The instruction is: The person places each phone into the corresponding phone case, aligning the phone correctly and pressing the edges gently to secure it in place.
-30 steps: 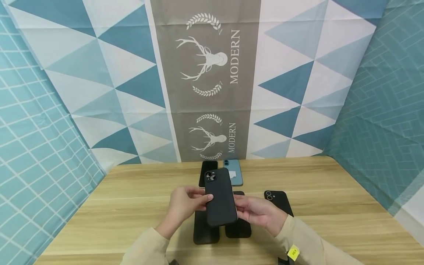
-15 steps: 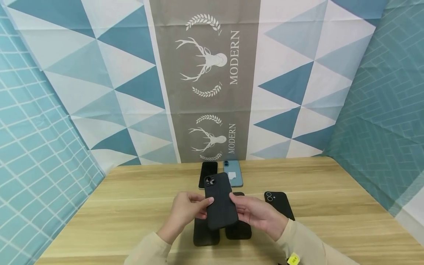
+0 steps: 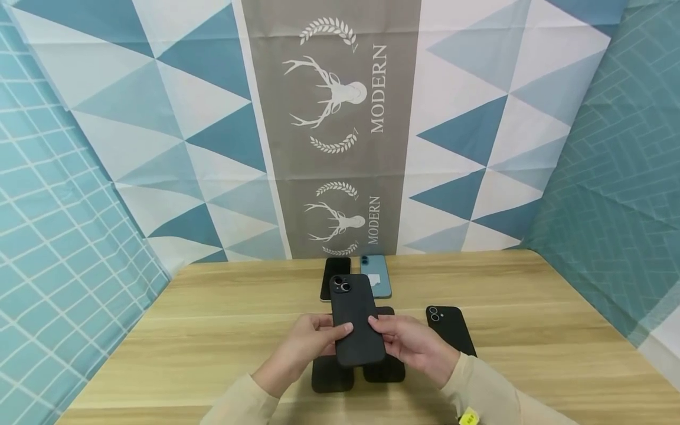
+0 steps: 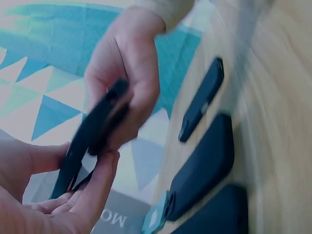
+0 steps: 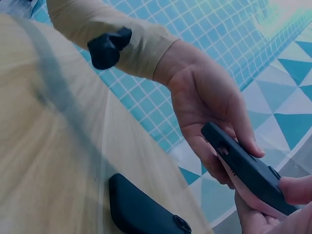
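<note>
Held in both hands above a wooden table (image 3: 202,336), a black phone case (image 3: 358,321) sits at the center of our dial, its camera end tipped toward 11 o'clock. From 8 o'clock, we see the left hand (image 3: 303,348) pinch it, thumb flat on the back, fingers tucked behind. From 4 o'clock the right hand (image 3: 417,345) does likewise, thumb at the case's edge, other fingers curled underneath; both grips are closed to little more than the case's thickness. The right wrist view shows us a pinkish slab (image 5: 247,196) along its underside; the left wrist view is blurred there, and we cannot tell how the two fit together.

Around it on the tabletop we count five more: a dark phone (image 3: 330,270) at 11 o'clock, a blue phone (image 3: 383,271) bearing a pale patch at 1, a black phone with two ringed lenses (image 3: 453,332) at 3, and two black slabs, one (image 3: 332,381) at 7 and another (image 3: 386,373) at 5, partly hidden by the held case. A yellow tag (image 3: 469,417) marks the right sleeve (image 3: 494,392). Toward 12 hangs a gray panel (image 3: 329,165) printed with deer heads.
</note>
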